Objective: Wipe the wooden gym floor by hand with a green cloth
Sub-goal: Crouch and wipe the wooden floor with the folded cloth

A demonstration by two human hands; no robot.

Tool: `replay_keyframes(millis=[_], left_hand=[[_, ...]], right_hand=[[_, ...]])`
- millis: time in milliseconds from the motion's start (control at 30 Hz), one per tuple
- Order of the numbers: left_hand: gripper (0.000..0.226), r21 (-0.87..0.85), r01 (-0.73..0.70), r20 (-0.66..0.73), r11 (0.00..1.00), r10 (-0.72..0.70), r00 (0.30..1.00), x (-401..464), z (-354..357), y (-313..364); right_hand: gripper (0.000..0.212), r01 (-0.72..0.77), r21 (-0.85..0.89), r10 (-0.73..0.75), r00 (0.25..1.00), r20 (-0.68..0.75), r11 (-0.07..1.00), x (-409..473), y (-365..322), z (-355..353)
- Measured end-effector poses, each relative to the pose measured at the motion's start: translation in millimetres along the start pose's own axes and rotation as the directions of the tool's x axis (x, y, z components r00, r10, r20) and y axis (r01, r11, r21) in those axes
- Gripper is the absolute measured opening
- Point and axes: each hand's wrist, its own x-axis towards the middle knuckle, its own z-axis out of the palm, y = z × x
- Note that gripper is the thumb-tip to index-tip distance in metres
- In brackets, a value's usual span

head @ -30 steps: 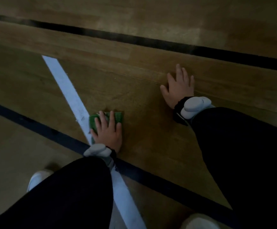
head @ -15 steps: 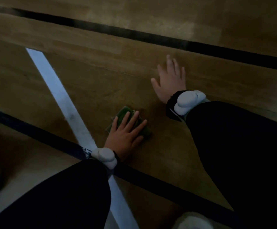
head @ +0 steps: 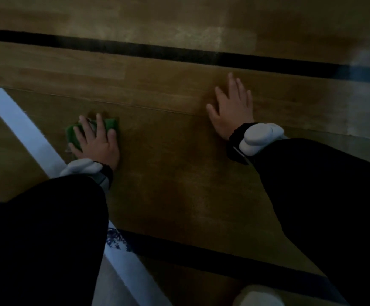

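The wooden gym floor [head: 175, 173] fills the dim view. A folded green cloth [head: 111, 125] lies flat on it, just right of a white painted line [head: 23, 129]. My left hand [head: 95, 142] presses the cloth down with straight, spread fingers and covers most of it. Farther right, my right hand [head: 232, 113] rests flat on the bare boards with its fingers spread, well apart from the cloth. Both wrists carry white bands, and both sleeves are black.
A black line [head: 179, 53] crosses the floor beyond the hands. Another dark line [head: 201, 255] runs nearer to me and meets the white one. A pale shoe tip [head: 257, 295] shows at the bottom edge.
My left hand has slid the cloth back to the left, toward the white line, and its fingers now point straight ahead. My right hand stays planted flat on the floor.
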Motion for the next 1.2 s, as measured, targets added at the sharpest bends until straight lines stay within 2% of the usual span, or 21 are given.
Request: replay_keyframes(millis=[67, 133, 267, 367, 467, 633, 900, 1033, 1100, 1200], left_hand=[[0.055, 0.001, -0.067, 0.012, 0.998, 0.067, 0.998, 3, 0, 19], [0.056, 0.043, -0.231, 0.039, 0.972, 0.23, 0.972, 5, -1, 43], [0.058, 0.098, -0.479, 0.09, 0.872, 0.472, 0.877, -16, 8, 101], [0.059, 0.144, -0.652, 0.12, 0.744, 0.641, 0.758, -55, 31, 132], [0.061, 0.108, -0.718, 0.129, 0.687, 0.707, 0.696, -78, 44, 140], [0.057, 0.159, -0.796, 0.157, 0.583, 0.782, 0.604, -55, 30, 121], [0.056, 0.052, -0.539, 0.082, 0.841, 0.534, 0.842, 11, -7, 31], [0.056, 0.042, -0.258, 0.052, 0.965, 0.256, 0.965, 43, -23, -26], [0.055, 0.03, -0.134, 0.032, 0.991, 0.133, 0.991, 51, -28, -47], [0.054, 0.017, -0.084, -0.005, 0.996, 0.084, 0.996, 54, -26, -58]], right_hand=[[0.055, -0.055, 0.002, 0.055, 0.998, -0.008, 0.998, 3, 9, 1], [0.056, -0.08, 0.005, 0.08, 0.997, -0.004, 0.997, 3, 12, 5], [0.06, -0.083, -0.003, 0.083, 0.996, -0.015, 0.997, 6, 7, 12], [0.059, -0.078, 0.004, 0.078, 0.996, -0.044, 0.997, 8, -1, 16], [0.058, -0.054, 0.016, 0.055, 0.996, -0.067, 0.998, 8, -7, 17], [0.059, -0.027, -0.001, 0.027, 0.998, -0.055, 1.0, 8, -8, 18], [0.058, -0.02, -0.016, 0.019, 0.998, -0.053, 1.0, 10, -19, 17], [0.058, -0.008, -0.02, 0.007, 0.999, -0.045, 1.0, 11, -28, 22], [0.058, -0.005, -0.019, 0.004, 0.999, -0.041, 1.0, 10, -33, 25], [0.058, 0.015, -0.019, -0.016, 0.999, -0.031, 1.0, 11, -40, 28]])
